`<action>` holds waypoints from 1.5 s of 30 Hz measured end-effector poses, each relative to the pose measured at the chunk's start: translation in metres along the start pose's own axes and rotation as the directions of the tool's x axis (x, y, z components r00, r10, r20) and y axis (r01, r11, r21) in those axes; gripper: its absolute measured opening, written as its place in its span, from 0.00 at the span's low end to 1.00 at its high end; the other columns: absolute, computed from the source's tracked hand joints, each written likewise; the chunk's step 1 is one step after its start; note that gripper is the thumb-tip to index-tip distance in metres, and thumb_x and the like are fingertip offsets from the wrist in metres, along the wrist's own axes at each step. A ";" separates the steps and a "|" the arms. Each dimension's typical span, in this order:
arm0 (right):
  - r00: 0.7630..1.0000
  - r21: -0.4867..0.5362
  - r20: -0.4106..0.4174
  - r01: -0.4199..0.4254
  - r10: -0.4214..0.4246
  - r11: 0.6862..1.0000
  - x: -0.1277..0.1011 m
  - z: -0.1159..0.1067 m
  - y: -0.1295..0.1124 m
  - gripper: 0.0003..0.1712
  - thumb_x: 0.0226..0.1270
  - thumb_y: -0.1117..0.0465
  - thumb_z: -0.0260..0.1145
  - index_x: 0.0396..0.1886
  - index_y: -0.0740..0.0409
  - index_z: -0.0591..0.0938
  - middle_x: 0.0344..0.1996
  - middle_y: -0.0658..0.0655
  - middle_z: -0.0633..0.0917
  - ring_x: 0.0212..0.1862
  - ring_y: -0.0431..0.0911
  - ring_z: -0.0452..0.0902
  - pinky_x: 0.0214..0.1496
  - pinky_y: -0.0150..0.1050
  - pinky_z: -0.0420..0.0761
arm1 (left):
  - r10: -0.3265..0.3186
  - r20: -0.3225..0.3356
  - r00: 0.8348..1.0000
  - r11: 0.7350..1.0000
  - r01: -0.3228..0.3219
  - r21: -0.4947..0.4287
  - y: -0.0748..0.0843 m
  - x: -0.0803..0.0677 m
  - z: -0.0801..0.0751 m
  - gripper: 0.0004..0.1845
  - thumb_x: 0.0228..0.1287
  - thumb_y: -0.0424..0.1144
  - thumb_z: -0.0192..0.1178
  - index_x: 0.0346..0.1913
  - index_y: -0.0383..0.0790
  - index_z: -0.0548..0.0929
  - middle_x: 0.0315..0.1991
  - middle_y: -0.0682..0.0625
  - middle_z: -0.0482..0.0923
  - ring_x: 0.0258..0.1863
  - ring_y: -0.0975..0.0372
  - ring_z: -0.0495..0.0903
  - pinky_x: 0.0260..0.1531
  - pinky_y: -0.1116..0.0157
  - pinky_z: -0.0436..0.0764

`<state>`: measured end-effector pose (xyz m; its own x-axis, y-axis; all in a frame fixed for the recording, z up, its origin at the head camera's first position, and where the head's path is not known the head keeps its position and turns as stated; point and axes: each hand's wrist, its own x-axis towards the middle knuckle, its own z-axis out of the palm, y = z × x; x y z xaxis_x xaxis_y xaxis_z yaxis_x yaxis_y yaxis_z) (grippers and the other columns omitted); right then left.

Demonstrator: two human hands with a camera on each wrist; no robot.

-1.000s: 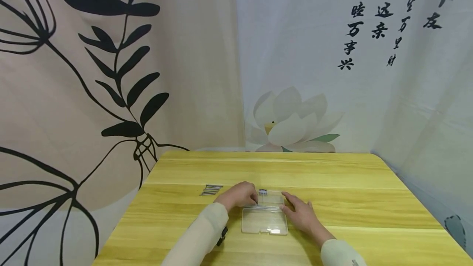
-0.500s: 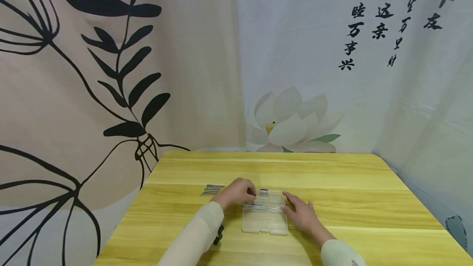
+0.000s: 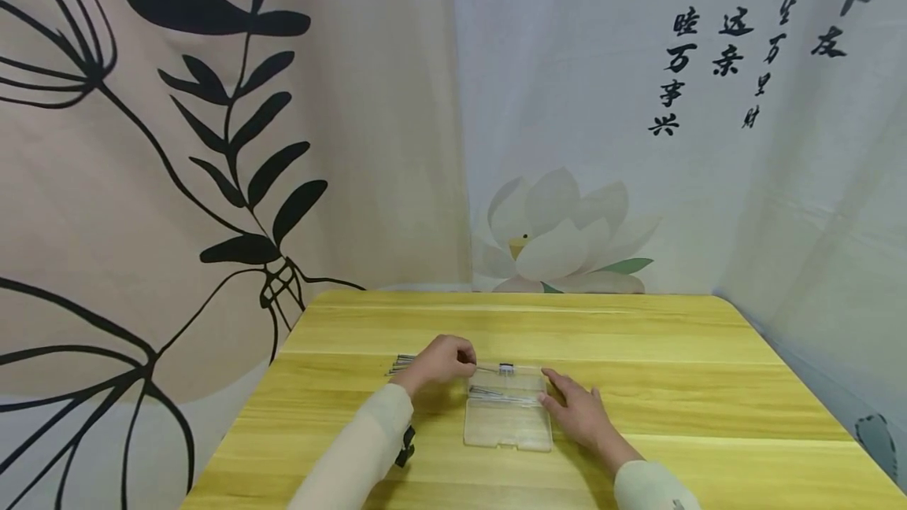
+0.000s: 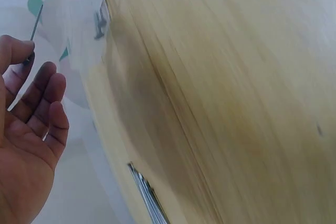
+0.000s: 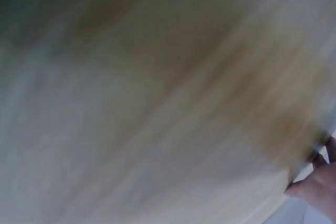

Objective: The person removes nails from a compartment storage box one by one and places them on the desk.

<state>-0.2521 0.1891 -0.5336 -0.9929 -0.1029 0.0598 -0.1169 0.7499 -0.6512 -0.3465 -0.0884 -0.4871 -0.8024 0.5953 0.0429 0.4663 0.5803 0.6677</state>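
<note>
My left hand [image 3: 439, 360] pinches a thin metal nail [image 4: 37, 27] between thumb and forefinger, above the far left corner of a clear plastic box [image 3: 506, 425]. The nail points to the right, and the other fingers are loosely bent. The box lies open, its two halves flat on the table, with several nails [image 3: 485, 393] near the hinge. A small dark-and-white item [image 3: 506, 368] shows in the far half. My right hand [image 3: 583, 415] grips the box's right side, thumb near the hinge and forefinger at the far corner; the right wrist view is blurred.
Left of the box, partly behind the left hand, a bunch of nails [image 4: 148, 195] lies on the wooden table [image 3: 673, 368]. A black strap [image 3: 406, 447] hangs at the left sleeve. Behind the table's far edge hangs a printed curtain [image 3: 383, 140].
My left hand has moved left and away from the body, lifting a nail from the hinge area to the box's far left corner. The right hand and box stay put.
</note>
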 end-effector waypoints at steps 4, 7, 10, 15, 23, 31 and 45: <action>1.000 -0.003 0.000 0.004 -0.004 1.000 0.000 0.000 0.001 0.31 0.76 0.51 0.59 0.74 0.55 0.68 0.67 0.67 0.71 0.71 0.66 0.59 0.67 0.73 0.37 | -0.003 -0.013 1.000 1.000 0.003 -0.024 -0.006 -0.008 -0.007 0.04 0.67 0.34 0.63 0.37 0.37 0.86 0.32 0.57 0.80 0.32 0.65 0.78 0.36 0.63 0.79; 1.000 -0.002 -0.003 0.007 -0.007 1.000 -0.001 0.000 0.001 0.31 0.76 0.51 0.59 0.74 0.55 0.68 0.67 0.67 0.71 0.71 0.66 0.59 0.67 0.74 0.37 | 0.006 -0.034 0.999 1.000 -0.007 -0.030 -0.012 -0.014 -0.012 0.02 0.66 0.33 0.63 0.35 0.39 0.85 0.31 0.56 0.80 0.32 0.65 0.77 0.36 0.63 0.79; 1.000 0.000 -0.008 0.008 -0.008 1.000 -0.002 -0.001 0.001 0.31 0.76 0.51 0.59 0.74 0.55 0.68 0.67 0.67 0.72 0.71 0.66 0.59 0.67 0.74 0.37 | 0.007 -0.053 0.999 0.999 -0.009 -0.038 -0.018 -0.019 -0.017 0.02 0.65 0.32 0.63 0.34 0.41 0.84 0.30 0.56 0.80 0.30 0.65 0.76 0.35 0.64 0.78; 1.000 -0.016 -0.008 0.010 -0.010 1.000 -0.001 -0.001 0.002 0.31 0.76 0.50 0.59 0.74 0.55 0.68 0.67 0.67 0.72 0.71 0.66 0.60 0.67 0.74 0.38 | -0.022 -0.072 0.997 0.998 0.017 -0.058 -0.030 -0.028 -0.027 0.02 0.66 0.33 0.63 0.35 0.40 0.84 0.29 0.56 0.79 0.28 0.64 0.73 0.32 0.64 0.76; 1.000 -0.014 -0.002 0.012 -0.012 1.000 0.000 -0.001 0.003 0.31 0.76 0.50 0.59 0.74 0.55 0.68 0.67 0.67 0.72 0.71 0.66 0.59 0.67 0.74 0.37 | -0.108 -0.134 0.985 0.991 0.097 -0.091 -0.053 -0.048 -0.048 0.02 0.66 0.34 0.65 0.35 0.39 0.84 0.30 0.53 0.79 0.29 0.61 0.73 0.32 0.62 0.75; 1.000 -0.007 0.004 0.009 -0.009 1.000 0.000 -0.001 0.002 0.32 0.76 0.50 0.59 0.74 0.55 0.67 0.67 0.67 0.71 0.71 0.65 0.59 0.67 0.74 0.37 | -0.153 -0.184 0.971 0.987 0.139 -0.086 -0.076 -0.072 -0.057 0.03 0.66 0.33 0.64 0.35 0.37 0.84 0.31 0.52 0.79 0.31 0.61 0.73 0.34 0.63 0.75; 1.000 -0.010 0.004 0.011 -0.011 1.000 -0.001 -0.002 0.001 0.32 0.76 0.50 0.59 0.74 0.55 0.67 0.68 0.68 0.70 0.71 0.66 0.58 0.67 0.73 0.37 | -0.203 -0.182 0.962 0.979 0.198 -0.047 -0.100 -0.093 -0.054 0.02 0.64 0.32 0.66 0.36 0.36 0.86 0.32 0.52 0.80 0.30 0.62 0.74 0.25 0.66 0.75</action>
<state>-0.2517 0.1907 -0.5327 -0.9914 -0.1138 0.0640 -0.1282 0.7554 -0.6425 -0.3388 -0.2314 -0.5175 -0.9346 0.3532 0.0411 0.2800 0.6598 0.6973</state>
